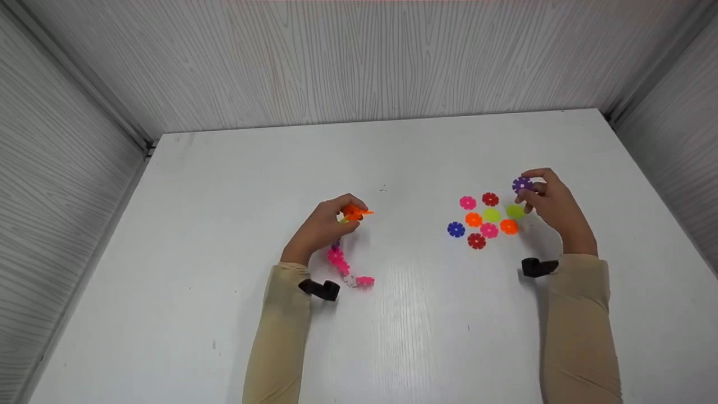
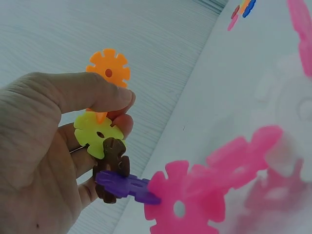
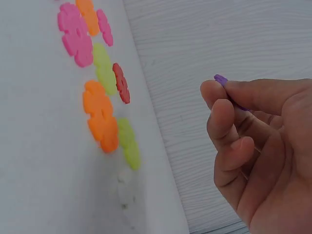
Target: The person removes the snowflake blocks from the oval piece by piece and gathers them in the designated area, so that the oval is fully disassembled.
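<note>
My left hand (image 1: 331, 221) pinches an orange notched plastic disc (image 2: 108, 68) at the upper end of a chain of interlocked discs. Below the thumb the chain runs through a yellow-green disc (image 2: 99, 134), a brown disc (image 2: 115, 158) and a purple disc (image 2: 127, 187) to pink discs (image 2: 185, 200). In the head view its lower end curves right, past a whitish disc (image 1: 349, 280) to a pink disc (image 1: 365, 281). Over on the right, my right hand (image 1: 552, 199) holds a single purple disc (image 1: 521, 185) between thumb and fingers, above the loose discs.
Loose notched discs lie flat together on the white table (image 1: 404, 336), among them a blue disc (image 1: 456, 229), a red disc (image 1: 476, 241), an orange disc (image 1: 509, 226) and a yellow-green disc (image 1: 491, 215). Wood-grain panels (image 1: 359, 62) stand behind and at both sides.
</note>
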### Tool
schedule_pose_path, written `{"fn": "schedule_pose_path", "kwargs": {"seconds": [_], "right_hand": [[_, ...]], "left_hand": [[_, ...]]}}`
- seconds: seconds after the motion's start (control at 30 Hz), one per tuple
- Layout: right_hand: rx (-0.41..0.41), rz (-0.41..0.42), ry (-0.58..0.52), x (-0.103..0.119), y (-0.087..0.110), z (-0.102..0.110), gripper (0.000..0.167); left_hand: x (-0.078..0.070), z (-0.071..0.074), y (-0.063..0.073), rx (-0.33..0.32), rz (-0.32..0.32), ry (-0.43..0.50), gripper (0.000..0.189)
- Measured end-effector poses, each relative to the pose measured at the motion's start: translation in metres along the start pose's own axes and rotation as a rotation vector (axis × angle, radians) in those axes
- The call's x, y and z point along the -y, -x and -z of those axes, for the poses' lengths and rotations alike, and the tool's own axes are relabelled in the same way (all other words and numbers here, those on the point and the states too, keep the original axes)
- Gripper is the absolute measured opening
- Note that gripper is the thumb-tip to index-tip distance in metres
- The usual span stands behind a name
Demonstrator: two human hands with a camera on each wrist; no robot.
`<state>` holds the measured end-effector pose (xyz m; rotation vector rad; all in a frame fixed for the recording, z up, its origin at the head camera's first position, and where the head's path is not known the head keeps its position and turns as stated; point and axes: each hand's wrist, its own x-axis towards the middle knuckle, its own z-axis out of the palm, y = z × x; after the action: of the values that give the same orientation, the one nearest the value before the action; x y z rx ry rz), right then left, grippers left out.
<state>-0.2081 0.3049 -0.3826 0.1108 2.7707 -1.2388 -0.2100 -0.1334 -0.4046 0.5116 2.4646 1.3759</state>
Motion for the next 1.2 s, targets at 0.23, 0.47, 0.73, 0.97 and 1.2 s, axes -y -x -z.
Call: {"fn": "schedule_pose_path", "kwargs": {"seconds": [0.23,0.47,0.73,0.97,1.2], "right_hand": [[-0.006,-0.058,0.038,-0.017,-0.001,0.009,0.043],[0.023,-0.107,0.066,-0.034,0.000,0.012,0.045],[0.061,-0.143,0.064,-0.041,-0.001,0.009,0.043],[0.068,-0.147,0.079,-0.045,0.000,0.010,0.041],[0.081,-0.169,0.118,-0.048,-0.001,0.011,0.046]], "left_hand": [[0.001,-0.001,-0.003,0.003,-0.012,-0.024,0.031],[0.000,-0.001,-0.002,0.028,0.033,0.041,0.036],[-0.004,-0.001,-0.001,0.049,0.028,0.011,0.031],[-0.003,-0.002,-0.001,0.025,-0.002,-0.043,0.031],[-0.001,-0.005,-0.001,0.006,-0.059,-0.064,0.035]]}}
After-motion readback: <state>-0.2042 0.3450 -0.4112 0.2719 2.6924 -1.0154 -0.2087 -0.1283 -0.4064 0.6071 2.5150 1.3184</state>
